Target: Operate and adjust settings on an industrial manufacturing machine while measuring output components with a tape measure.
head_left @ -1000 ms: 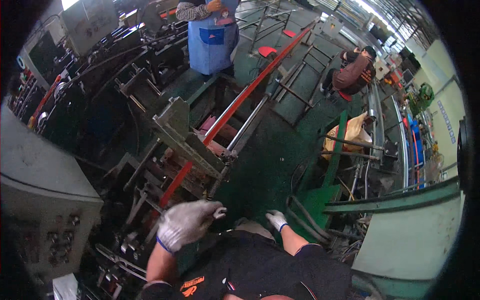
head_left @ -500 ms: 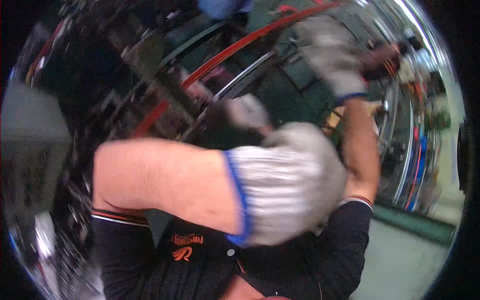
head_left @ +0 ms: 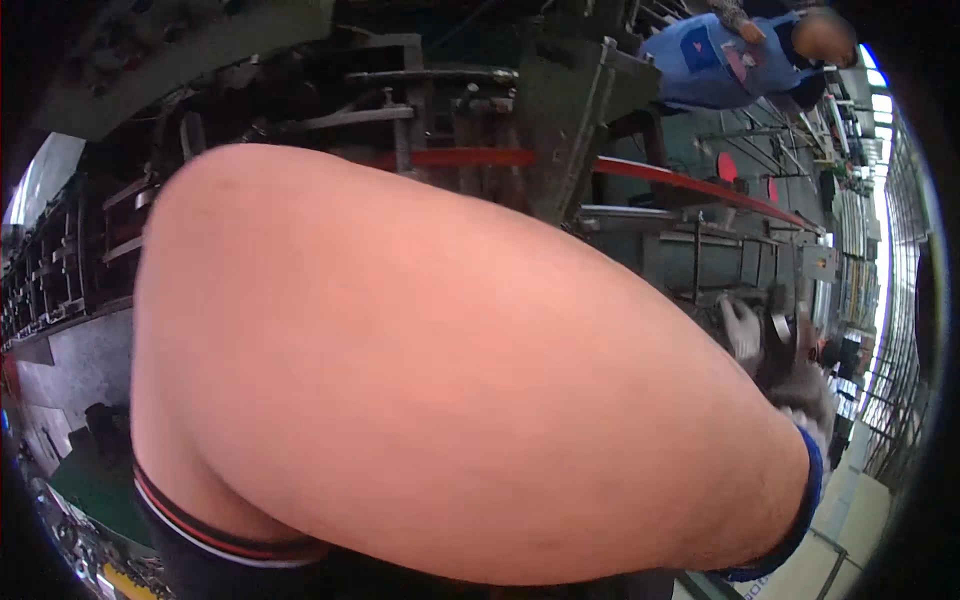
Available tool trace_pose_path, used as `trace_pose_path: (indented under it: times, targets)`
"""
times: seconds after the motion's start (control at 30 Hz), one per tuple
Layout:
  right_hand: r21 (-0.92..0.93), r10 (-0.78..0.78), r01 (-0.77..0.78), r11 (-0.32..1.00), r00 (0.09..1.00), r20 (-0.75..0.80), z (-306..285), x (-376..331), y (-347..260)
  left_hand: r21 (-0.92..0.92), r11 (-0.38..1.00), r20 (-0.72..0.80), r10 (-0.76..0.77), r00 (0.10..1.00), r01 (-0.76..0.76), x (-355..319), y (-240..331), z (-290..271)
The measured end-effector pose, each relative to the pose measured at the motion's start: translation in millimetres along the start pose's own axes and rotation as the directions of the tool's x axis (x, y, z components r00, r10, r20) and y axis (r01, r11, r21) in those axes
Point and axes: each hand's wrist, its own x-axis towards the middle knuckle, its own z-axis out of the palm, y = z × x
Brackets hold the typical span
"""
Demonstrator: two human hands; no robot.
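Observation:
My bare left forearm (head_left: 450, 370) fills most of the view, reaching across to the right. At its far end shows the blue cuff (head_left: 815, 490) of a work glove. Beyond the cuff, only part of my gloved left hand (head_left: 806, 395) is visible, grey and small, close to dark machine parts (head_left: 780, 345). Its fingers are not clear enough to read. A pale glove (head_left: 741, 328) appears beside those parts; whether my right hand is in it cannot be made out. My right arm is hidden behind the left forearm.
A person in a blue apron (head_left: 715, 60) is at the upper right. Red rails (head_left: 690, 182) and a dark green metal post (head_left: 570, 120) stand beyond my arm. Dark machine frames (head_left: 60, 260) line the left. Red round seats (head_left: 727, 166) show farther off.
The view has swung round, and my left forearm now lies much closer and larger across it. My left glove has shifted from the middle to the right edge. The person in blue shows more fully.

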Motion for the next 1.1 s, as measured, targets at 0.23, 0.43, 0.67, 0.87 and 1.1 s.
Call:
trace_pose_path:
  times: [0.23,0.43,0.67,0.87,1.1]
  targets:
    - [0.344,-0.413,0.698,0.628,0.673,-0.613,9.5,-19.9,-289.4,-0.004,0.998,-0.056,-0.066,0.996,0.066,-59.3,-13.8,25.5]
    - [-0.033,-0.548,0.738,0.674,0.470,-0.692,12.0,-8.7,-432.0,0.039,0.984,-0.063,-0.173,0.983,0.176,-116.2,-38.7,27.1]
    - [0.019,-0.403,0.504,0.864,0.712,-0.575,27.4,47.8,-450.0,0.071,0.987,-0.072,-0.142,0.987,0.147,-127.0,-47.8,21.8]
    - [-0.081,-0.393,0.561,0.824,0.462,-0.795,60.0,50.1,-458.3,0.128,0.990,-0.093,0.078,0.993,-0.066,-84.5,-38.0,11.5]
    - [-0.062,-0.417,0.616,0.785,0.452,-0.789,42.5,33.9,-482.1,0.211,0.956,-0.212,0.246,0.946,-0.202,-27.4,-27.5,-23.8]
